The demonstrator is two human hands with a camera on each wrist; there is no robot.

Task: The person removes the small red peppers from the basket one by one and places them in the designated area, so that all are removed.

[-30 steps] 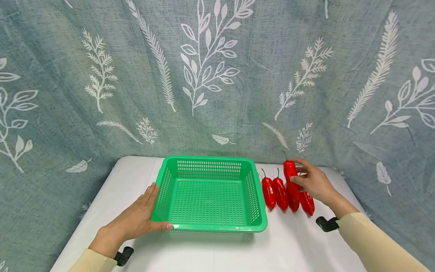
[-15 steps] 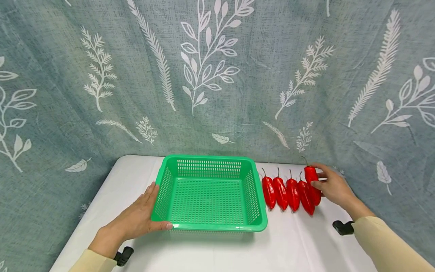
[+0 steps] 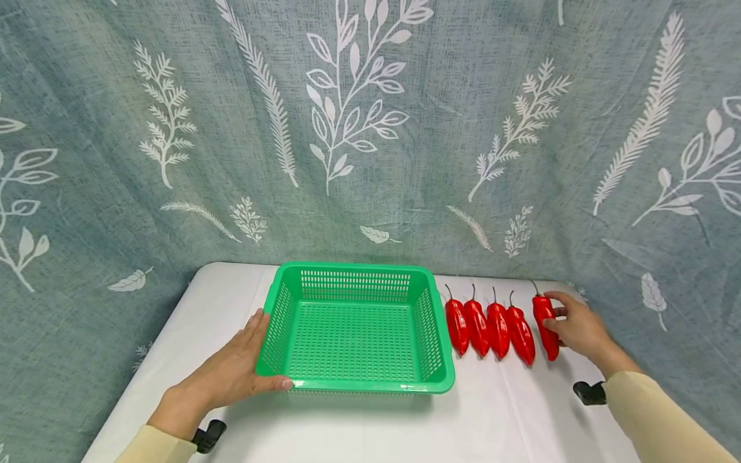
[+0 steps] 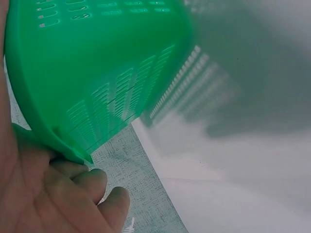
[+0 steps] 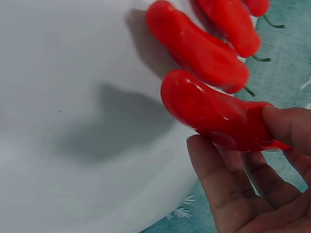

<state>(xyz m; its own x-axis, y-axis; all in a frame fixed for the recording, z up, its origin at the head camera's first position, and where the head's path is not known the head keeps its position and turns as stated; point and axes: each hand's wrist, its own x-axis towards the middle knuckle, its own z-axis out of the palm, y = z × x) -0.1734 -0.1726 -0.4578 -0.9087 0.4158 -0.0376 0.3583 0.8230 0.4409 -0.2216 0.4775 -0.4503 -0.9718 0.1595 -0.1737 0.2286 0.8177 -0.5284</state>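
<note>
A red chili pepper (image 3: 546,326) with a thin stem is held by my right hand (image 3: 581,328) at the right end of a row of peppers. In the right wrist view, thumb and fingers of the right hand (image 5: 257,179) pinch the pepper (image 5: 214,114) near its stem end. Whether its tip touches the table cannot be told. My left hand (image 3: 226,363) rests at the front left corner of a green plastic basket (image 3: 370,387). Its fingers lie straight along the left side, and the thumb lies on the front rim. In the left wrist view, fingers touch the basket wall (image 4: 97,63) under its rim.
Several red peppers (image 3: 499,331) lie side by side between the basket and the held one, stems toward the back. All stand on a white-covered table (image 3: 370,431). Behind it hangs a grey-green curtain (image 3: 260,128) with white leaf prints.
My right hand has carried its pepper rightward and down, from over the row to a spot right of the last one. The left hand and basket have stayed put.
</note>
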